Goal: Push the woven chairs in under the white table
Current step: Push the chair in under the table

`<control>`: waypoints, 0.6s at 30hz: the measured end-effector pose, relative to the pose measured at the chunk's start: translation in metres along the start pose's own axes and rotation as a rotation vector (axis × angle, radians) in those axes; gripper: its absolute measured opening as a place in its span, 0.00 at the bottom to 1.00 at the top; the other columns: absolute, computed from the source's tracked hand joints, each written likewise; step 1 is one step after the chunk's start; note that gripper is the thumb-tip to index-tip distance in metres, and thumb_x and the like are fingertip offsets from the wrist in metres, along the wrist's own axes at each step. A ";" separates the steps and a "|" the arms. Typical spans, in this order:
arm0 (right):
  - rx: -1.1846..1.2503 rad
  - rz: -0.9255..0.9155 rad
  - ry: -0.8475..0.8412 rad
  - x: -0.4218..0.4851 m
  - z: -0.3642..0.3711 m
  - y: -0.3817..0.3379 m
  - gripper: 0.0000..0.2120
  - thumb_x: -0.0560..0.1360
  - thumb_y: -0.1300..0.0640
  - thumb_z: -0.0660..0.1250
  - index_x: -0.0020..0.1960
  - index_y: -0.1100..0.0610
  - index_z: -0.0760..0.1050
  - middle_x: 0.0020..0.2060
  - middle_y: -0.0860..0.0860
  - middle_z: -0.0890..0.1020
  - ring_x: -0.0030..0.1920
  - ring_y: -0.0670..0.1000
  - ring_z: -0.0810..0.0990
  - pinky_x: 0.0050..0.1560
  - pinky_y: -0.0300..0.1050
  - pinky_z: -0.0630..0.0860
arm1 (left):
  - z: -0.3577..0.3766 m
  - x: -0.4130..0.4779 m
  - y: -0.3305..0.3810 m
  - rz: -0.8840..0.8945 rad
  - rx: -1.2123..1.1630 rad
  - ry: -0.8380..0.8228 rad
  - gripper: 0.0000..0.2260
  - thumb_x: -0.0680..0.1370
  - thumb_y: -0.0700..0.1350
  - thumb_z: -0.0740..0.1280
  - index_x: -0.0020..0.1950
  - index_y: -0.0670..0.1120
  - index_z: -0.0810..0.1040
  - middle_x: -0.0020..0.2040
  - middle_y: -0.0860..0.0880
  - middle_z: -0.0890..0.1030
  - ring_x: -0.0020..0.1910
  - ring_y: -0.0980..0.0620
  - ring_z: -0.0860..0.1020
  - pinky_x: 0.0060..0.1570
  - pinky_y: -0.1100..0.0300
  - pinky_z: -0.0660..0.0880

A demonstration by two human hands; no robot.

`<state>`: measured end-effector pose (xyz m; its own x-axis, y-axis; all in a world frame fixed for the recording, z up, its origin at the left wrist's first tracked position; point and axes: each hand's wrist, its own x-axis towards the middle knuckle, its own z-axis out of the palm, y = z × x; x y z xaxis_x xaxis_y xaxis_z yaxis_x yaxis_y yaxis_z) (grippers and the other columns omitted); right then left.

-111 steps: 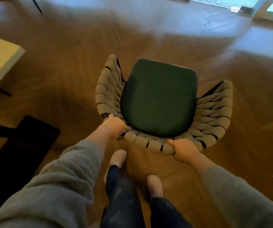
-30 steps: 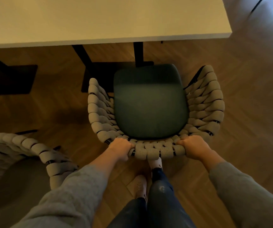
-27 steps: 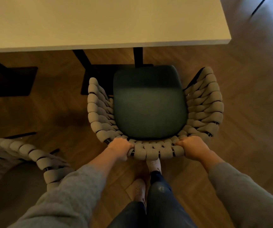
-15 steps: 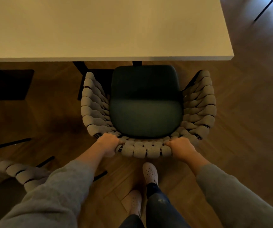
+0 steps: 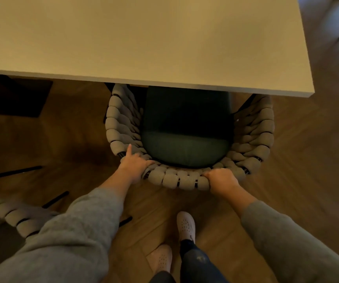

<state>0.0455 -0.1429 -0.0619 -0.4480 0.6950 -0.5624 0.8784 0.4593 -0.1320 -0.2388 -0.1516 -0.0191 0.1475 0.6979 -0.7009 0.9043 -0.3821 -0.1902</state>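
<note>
A woven chair [image 5: 176,179] with thick grey rope weave and a dark green seat cushion [image 5: 187,148] stands in front of me, its front part hidden under the edge of the white table [image 5: 144,43]. My left hand [image 5: 133,165] rests on the left of the chair's back rim, its fingers wrapped over the weave and the index finger stretched along it. My right hand [image 5: 219,178] is closed around the right of the same rim. A second woven chair [image 5: 11,216] shows at the lower left, away from the table.
Dark table legs and a black base plate [image 5: 17,99] stand under the table at the left. Thin black legs [image 5: 56,199] of the second chair lie close to my left arm. My feet in pale shoes [image 5: 186,225] stand on the wooden floor behind the chair.
The chair has slid forward with both hands on its back rim, so the table edge now covers the front of the seat. My left index finger has lifted and points along the weave.
</note>
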 end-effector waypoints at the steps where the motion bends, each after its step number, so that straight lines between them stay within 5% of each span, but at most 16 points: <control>1: -0.005 -0.001 0.003 0.002 -0.002 -0.001 0.15 0.77 0.56 0.65 0.63 0.47 0.73 0.54 0.49 0.80 0.53 0.50 0.79 0.54 0.45 0.76 | 0.000 0.001 -0.002 -0.007 0.013 0.000 0.29 0.80 0.46 0.62 0.78 0.58 0.54 0.76 0.48 0.63 0.77 0.44 0.57 0.72 0.32 0.41; 8: -0.068 -0.032 -0.011 0.009 0.000 -0.012 0.17 0.77 0.56 0.64 0.65 0.47 0.71 0.55 0.49 0.79 0.53 0.50 0.78 0.55 0.46 0.76 | 0.016 0.006 -0.009 -0.088 0.021 0.054 0.29 0.79 0.44 0.65 0.78 0.57 0.58 0.78 0.44 0.59 0.78 0.40 0.52 0.71 0.30 0.41; 12: -0.095 -0.044 -0.092 0.014 -0.006 -0.009 0.20 0.76 0.51 0.67 0.67 0.46 0.70 0.59 0.48 0.79 0.56 0.50 0.78 0.58 0.46 0.76 | 0.023 0.003 -0.004 -0.200 -0.067 0.132 0.35 0.78 0.43 0.66 0.80 0.54 0.51 0.79 0.42 0.53 0.78 0.39 0.48 0.72 0.31 0.42; 15: -0.071 -0.065 -0.234 0.017 -0.014 -0.010 0.35 0.70 0.40 0.71 0.73 0.45 0.63 0.65 0.48 0.73 0.61 0.51 0.76 0.59 0.46 0.74 | 0.044 -0.009 0.003 -0.329 -0.239 0.222 0.39 0.79 0.44 0.66 0.80 0.51 0.44 0.80 0.40 0.46 0.78 0.39 0.42 0.72 0.33 0.40; 18: -0.026 -0.212 -0.269 0.021 -0.027 -0.033 0.51 0.66 0.28 0.67 0.79 0.43 0.43 0.74 0.50 0.60 0.67 0.54 0.70 0.65 0.47 0.71 | 0.071 -0.038 0.010 -0.351 -0.384 0.372 0.37 0.80 0.48 0.63 0.80 0.52 0.41 0.80 0.41 0.40 0.78 0.41 0.38 0.71 0.37 0.36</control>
<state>0.0027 -0.1285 -0.0474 -0.5572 0.4131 -0.7203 0.7644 0.5942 -0.2505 -0.2641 -0.2251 -0.0435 -0.1167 0.9320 -0.3433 0.9930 0.1033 -0.0569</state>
